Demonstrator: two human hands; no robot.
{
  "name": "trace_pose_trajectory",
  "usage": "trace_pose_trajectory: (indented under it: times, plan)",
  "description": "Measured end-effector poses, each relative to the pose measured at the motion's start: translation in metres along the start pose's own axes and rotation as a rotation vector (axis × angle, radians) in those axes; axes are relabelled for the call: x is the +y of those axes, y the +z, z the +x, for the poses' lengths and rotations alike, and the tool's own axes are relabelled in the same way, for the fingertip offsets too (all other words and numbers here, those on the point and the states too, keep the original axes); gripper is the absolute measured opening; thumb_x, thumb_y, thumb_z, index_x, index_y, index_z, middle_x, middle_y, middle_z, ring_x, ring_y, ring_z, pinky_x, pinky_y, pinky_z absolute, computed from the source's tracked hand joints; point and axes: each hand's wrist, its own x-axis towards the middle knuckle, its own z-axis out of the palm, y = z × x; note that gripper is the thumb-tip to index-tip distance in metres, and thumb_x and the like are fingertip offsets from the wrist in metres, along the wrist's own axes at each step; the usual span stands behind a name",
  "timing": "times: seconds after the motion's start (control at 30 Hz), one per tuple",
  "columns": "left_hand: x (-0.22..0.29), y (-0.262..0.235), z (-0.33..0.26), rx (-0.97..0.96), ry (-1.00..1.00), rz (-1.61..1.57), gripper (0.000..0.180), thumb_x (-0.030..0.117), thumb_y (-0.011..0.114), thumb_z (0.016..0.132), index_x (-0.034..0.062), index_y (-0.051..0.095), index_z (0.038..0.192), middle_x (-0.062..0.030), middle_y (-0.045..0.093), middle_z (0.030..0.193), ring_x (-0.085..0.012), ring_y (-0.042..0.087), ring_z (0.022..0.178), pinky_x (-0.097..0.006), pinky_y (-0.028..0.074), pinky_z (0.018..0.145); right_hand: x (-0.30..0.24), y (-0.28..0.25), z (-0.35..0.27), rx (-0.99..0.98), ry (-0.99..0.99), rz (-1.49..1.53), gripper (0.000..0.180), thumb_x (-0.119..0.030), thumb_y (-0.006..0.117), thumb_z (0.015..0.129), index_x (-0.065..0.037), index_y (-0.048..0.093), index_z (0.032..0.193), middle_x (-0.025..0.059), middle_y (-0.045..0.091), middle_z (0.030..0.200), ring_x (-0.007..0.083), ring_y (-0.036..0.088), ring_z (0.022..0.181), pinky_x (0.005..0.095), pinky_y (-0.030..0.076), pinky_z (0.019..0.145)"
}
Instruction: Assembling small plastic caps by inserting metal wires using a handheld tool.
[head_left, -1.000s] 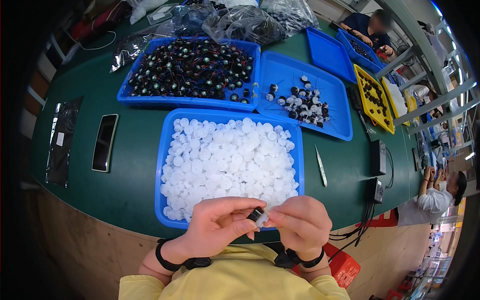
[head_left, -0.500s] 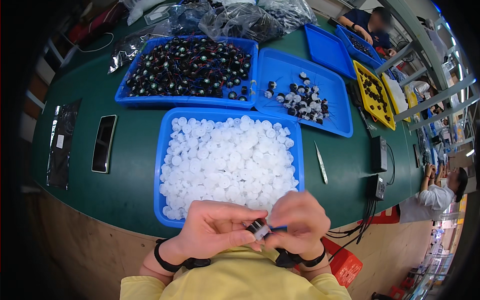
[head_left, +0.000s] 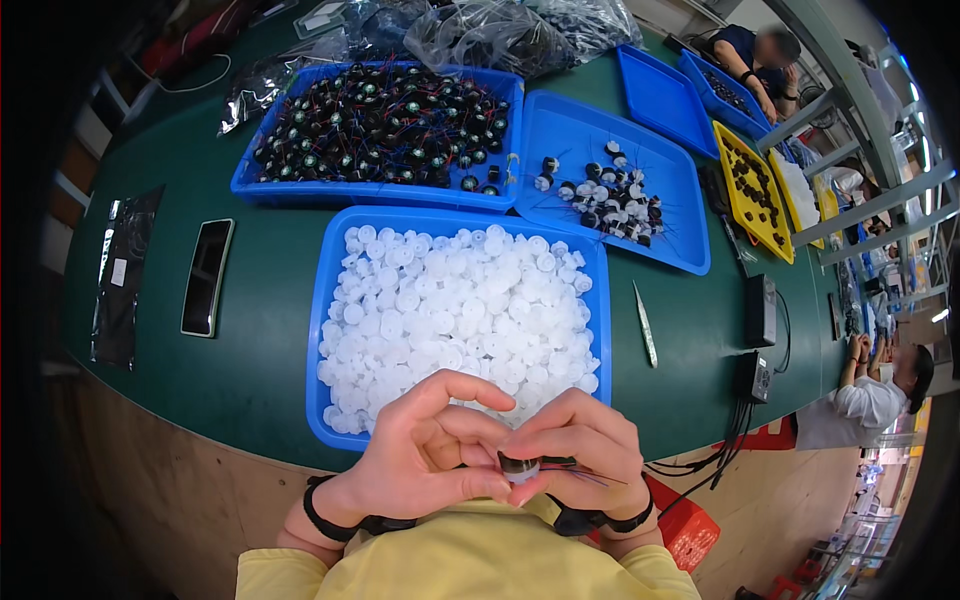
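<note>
A: Head view first: where are the hands?
B: At the near edge of the green table (head_left: 250,330). The left hand (head_left: 420,455) and right hand (head_left: 585,460) meet, both pinching one small black cylindrical part with a white plastic cap and thin wires (head_left: 520,466), held just above the yellow shirt (head_left: 470,560).

A: Which step does that look like?
B: I judge it to be pressing the cap onto the black part. The next move would call for squeezing square so the cap seats evenly and the wires stay unpinched.

A: What sits around them?
B: Just beyond the fingers, a blue plastic tray of white round caps (head_left: 322,300). At the far edge, a blue tray of black wired parts (head_left: 255,180), and to its right a blue tray with a few finished black-and-white pieces (head_left: 680,220).

A: Packages or labels?
B: Clear plastic bags (head_left: 490,30) bunch at the far edge. A dark flat pouch with a small white label (head_left: 120,275) lies at the left edge, a black phone-like slab (head_left: 207,277) beside it. Metal tweezers (head_left: 646,323) rest right of the cap tray.
</note>
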Motion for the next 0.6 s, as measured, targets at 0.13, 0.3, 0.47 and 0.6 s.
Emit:
trace_pose_trajectory:
  times: [0.13, 0.3, 0.47, 0.6]
  plan:
    - [-0.006, -0.001, -0.004, 0.012, 0.064, 0.051, 0.043, -0.010, 0.061, 0.077, -0.0059, 0.039, 0.113, -0.0212, 0.058, 0.102, -0.0196, 0.062, 0.085, -0.027, 0.052, 0.072, 0.003, 0.002, -0.002, -0.023, 0.003, 0.007, 0.035, -0.024, 0.076, 0.063, -0.001, 0.067, 0.087, 0.0079, 0.059, 0.080, 0.0125, 0.055, 0.064, 0.0204, 0.041, 0.049]
    - [-0.008, 0.002, -0.007, 0.050, 0.123, 0.072, 0.039, -0.010, 0.060, 0.077, -0.0076, 0.040, 0.111, -0.0209, 0.058, 0.101, -0.0201, 0.062, 0.086, -0.028, 0.052, 0.073, 0.003, 0.006, 0.001, -0.002, -0.029, 0.018, 0.034, -0.026, 0.074, 0.065, -0.002, 0.068, 0.089, 0.0077, 0.059, 0.081, 0.0119, 0.055, 0.063, 0.0187, 0.040, 0.048]
    - [-0.011, 0.001, -0.009, 0.034, 0.195, 0.117, 0.038, -0.010, 0.060, 0.077, -0.0081, 0.041, 0.110, -0.0196, 0.057, 0.101, -0.0212, 0.062, 0.088, -0.029, 0.052, 0.075, 0.006, 0.010, 0.002, 0.049, -0.110, -0.065, 0.033, -0.028, 0.073, 0.068, -0.002, 0.068, 0.087, 0.0086, 0.060, 0.084, 0.0132, 0.057, 0.063, 0.0215, 0.043, 0.048]
    - [-0.015, 0.002, -0.010, 0.035, 0.288, 0.128, 0.038, -0.010, 0.060, 0.077, -0.0083, 0.042, 0.110, -0.0186, 0.056, 0.102, -0.0216, 0.061, 0.089, -0.030, 0.053, 0.074, 0.005, 0.009, 0.002, 0.041, -0.080, 0.048, 0.032, -0.009, 0.075, 0.064, -0.002, 0.067, 0.095, 0.0074, 0.060, 0.084, 0.0148, 0.058, 0.066, 0.0214, 0.045, 0.053]
